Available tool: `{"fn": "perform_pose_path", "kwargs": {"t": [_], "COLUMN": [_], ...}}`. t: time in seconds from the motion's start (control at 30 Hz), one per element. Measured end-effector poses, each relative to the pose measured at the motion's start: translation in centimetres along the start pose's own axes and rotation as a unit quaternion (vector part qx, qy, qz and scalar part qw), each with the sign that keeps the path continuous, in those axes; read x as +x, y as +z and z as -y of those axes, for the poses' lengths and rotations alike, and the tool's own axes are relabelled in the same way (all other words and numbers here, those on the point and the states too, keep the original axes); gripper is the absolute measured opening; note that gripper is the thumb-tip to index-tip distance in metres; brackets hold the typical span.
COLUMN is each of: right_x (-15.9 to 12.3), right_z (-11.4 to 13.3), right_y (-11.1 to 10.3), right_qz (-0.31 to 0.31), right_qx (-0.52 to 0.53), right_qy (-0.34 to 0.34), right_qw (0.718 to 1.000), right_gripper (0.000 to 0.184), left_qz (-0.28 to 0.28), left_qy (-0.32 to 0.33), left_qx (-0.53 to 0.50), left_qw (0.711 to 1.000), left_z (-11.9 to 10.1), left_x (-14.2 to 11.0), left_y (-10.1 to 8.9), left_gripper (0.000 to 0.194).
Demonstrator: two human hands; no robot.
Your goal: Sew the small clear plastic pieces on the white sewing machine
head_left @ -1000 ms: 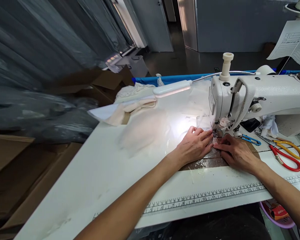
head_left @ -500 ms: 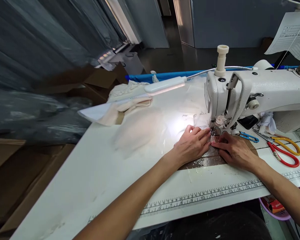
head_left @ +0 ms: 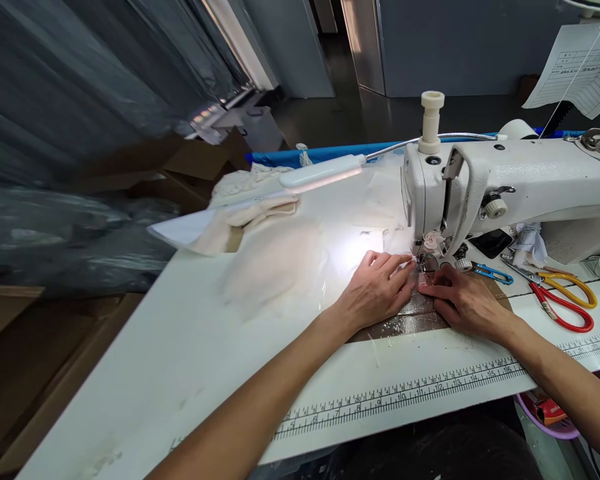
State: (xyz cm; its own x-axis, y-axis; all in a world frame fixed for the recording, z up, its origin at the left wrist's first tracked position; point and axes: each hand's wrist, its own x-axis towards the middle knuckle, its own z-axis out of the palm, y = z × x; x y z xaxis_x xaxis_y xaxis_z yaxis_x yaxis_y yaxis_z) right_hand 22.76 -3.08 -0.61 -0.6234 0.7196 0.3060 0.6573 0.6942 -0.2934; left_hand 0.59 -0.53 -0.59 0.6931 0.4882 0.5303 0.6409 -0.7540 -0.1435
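A white sewing machine (head_left: 530, 173) stands at the right, its presser foot (head_left: 421, 262) low over a small piece of thin whitish fabric (head_left: 400, 238). My left hand (head_left: 377, 287) lies palm down left of the foot, fingers stretched out over the fabric and fingertips close to the foot. Just in front and to the right of the foot, my right hand (head_left: 463, 303) has its fingers bent and pinched at the fabric's near edge. Most of that edge is hidden by my fingers. A pale fabric flower (head_left: 433, 241) sits on the machine head.
Blue thread snips (head_left: 493, 273) and red-and-yellow-handled scissors (head_left: 563, 297) lie right of my right hand. A lamp (head_left: 323, 173) lights the white table (head_left: 190, 360). Cream cloth (head_left: 260, 213) lies at the back left. A printed ruler (head_left: 400, 398) runs along the front edge.
The whole view has shifted, so the table and machine appear a little further left. Both hands keep nearly the same place at the presser foot, with only slight finger movement.
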Motion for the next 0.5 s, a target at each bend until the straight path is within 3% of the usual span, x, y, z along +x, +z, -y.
{"fn": "perform_pose_path", "kwargs": {"t": [0.17, 0.3, 0.5], "right_x": [0.03, 0.11, 0.13], "right_z": [-0.02, 0.11, 0.13], "right_y": [-0.17, -0.48, -0.58], "right_qz": [0.022, 0.025, 0.035], "right_qx": [0.016, 0.019, 0.027], "right_qy": [0.02, 0.031, 0.045], "right_qw": [0.999, 0.999, 0.998], "right_gripper": [0.036, 0.034, 0.034], "left_qz": [-0.076, -0.045, 0.001], "left_qy": [-0.014, 0.034, 0.056], "left_qx": [-0.082, -0.152, -0.179], "left_qw": [0.994, 0.987, 0.982], "left_z": [0.02, -0.34, -0.47], "left_x": [0.09, -0.05, -0.36], "left_y": [-0.9, -0.96, -0.53], "left_gripper": [0.018, 0.018, 0.021]}}
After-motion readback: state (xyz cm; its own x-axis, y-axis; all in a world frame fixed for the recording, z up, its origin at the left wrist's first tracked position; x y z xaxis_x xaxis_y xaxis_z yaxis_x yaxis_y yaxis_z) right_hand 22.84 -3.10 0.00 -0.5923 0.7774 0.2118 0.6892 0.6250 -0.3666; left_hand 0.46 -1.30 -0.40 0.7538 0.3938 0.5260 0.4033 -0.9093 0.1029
